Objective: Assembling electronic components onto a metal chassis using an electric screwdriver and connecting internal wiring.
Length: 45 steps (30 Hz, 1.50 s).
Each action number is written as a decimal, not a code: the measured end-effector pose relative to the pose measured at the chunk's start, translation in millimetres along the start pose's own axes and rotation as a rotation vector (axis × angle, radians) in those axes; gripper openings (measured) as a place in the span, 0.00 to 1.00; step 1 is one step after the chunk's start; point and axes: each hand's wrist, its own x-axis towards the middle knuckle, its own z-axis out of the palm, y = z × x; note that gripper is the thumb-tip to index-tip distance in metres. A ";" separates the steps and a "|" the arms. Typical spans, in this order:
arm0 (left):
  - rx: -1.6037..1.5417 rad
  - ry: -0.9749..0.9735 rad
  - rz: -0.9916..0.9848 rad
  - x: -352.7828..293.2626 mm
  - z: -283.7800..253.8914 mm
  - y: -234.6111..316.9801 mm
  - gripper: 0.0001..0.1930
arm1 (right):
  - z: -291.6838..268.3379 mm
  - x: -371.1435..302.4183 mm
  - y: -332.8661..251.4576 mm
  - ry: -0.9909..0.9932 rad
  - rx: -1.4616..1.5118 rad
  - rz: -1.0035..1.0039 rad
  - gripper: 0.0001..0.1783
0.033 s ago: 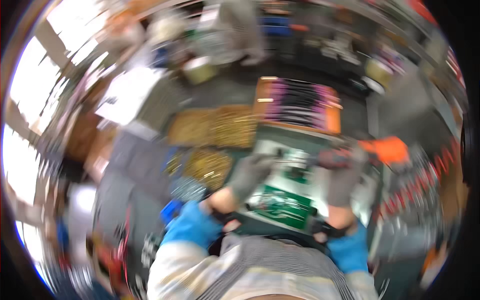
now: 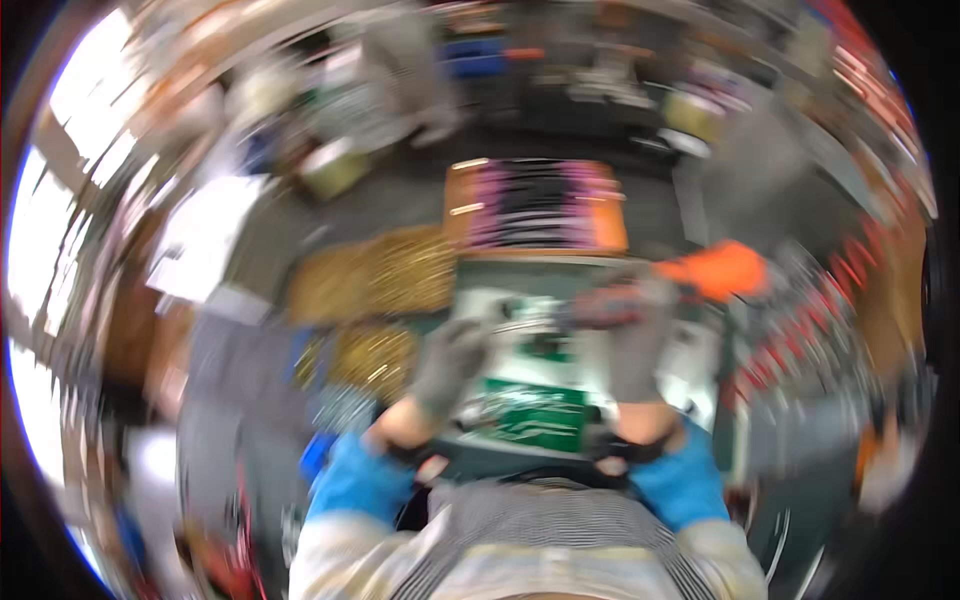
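Observation:
Motion blurs the whole view. My right hand (image 2: 641,340), in a grey glove, is closed around a red-and-black power screwdriver (image 2: 605,305) lying sideways, its front end pointing left. My left hand (image 2: 450,362), also gloved in grey, is beside a small silvery and dark part (image 2: 528,315) in front of the tool. Its fingers are smeared, so whether they grip that part cannot be made out. Below the part, a green printed sheet or board (image 2: 535,415) lies on a white surface between my wrists. Blue cuffs cover both forearms.
Beyond my hands stands an orange tray (image 2: 610,238) of dark, purple-ended pieces. Left lie containers of small brass-coloured pieces (image 2: 410,272) and a nearer heap (image 2: 375,358), beside a clear bag-like thing (image 2: 345,408). An orange object (image 2: 715,270) and a red coiled hose (image 2: 800,335) are right.
The whole scene has slid left in the picture as the view turned. Both hands and the power screwdriver keep about the same places relative to the tray and the green sheet.

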 end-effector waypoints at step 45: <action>0.372 0.008 0.111 0.0 -8.2 -3.2 0.07 | 6.1 -18.1 -5.2 0.120 0.108 0.099 0.07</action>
